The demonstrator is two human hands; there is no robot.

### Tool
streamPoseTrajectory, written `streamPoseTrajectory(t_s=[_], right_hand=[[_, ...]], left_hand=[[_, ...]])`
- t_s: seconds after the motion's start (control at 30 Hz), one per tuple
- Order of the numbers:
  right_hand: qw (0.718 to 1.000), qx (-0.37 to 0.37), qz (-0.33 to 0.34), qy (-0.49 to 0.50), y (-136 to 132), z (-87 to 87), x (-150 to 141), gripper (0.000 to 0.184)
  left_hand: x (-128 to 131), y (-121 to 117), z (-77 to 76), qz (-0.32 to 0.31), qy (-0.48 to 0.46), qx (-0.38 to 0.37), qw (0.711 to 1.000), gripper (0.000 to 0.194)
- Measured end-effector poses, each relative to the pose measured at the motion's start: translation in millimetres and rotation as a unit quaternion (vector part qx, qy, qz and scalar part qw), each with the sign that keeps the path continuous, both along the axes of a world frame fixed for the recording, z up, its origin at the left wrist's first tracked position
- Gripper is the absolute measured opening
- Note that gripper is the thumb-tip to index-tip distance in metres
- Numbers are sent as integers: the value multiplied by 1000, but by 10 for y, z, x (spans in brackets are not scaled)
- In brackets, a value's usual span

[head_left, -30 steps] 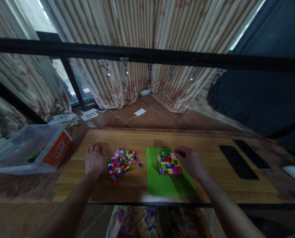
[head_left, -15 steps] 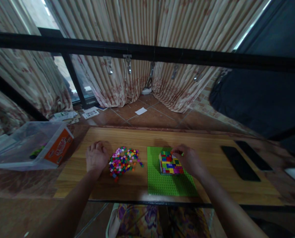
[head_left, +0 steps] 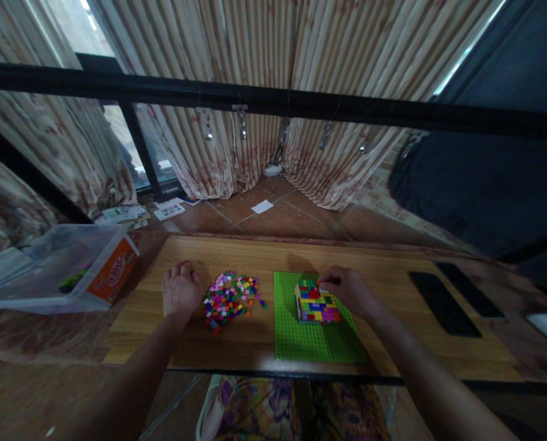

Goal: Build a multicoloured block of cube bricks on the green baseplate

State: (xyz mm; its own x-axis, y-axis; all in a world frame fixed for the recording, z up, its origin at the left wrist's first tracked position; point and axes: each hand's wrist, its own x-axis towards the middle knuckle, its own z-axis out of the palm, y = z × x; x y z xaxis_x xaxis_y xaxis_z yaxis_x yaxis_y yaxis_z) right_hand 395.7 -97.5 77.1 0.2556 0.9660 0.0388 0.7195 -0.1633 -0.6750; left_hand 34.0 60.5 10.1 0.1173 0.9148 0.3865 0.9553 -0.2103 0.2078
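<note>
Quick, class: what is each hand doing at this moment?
Left hand: empty, resting on the board beside the loose bricks.
Right hand: fingers pinched at the brick block's top; whether they hold a brick cannot be told.

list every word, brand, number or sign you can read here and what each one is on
No text can be read for certain.
Orange label on the clear plastic bin: white lettering, too blurred to read.
White card with dark marks on the floor: too small to read.
Pile of papers beside it: print too blurred to read.
Two black slabs: no lettering shows.
</note>
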Motion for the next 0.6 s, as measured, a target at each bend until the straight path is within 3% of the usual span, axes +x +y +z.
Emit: streamPoseTrajectory(t_s=[0.2,0.4,0.6], right_hand=[[999,22,5,41,-44,-22,28,16],[990,82,-79,83,-208,11,15,23],[986,97,-69,120,-381,68,-322,24]], left_hand=[[4,-4,13,3,-4,-11,1000,38],[17,-8,19,9,-7,-19,1000,37],[26,-25,22,13,-3,-13,1000,38]])
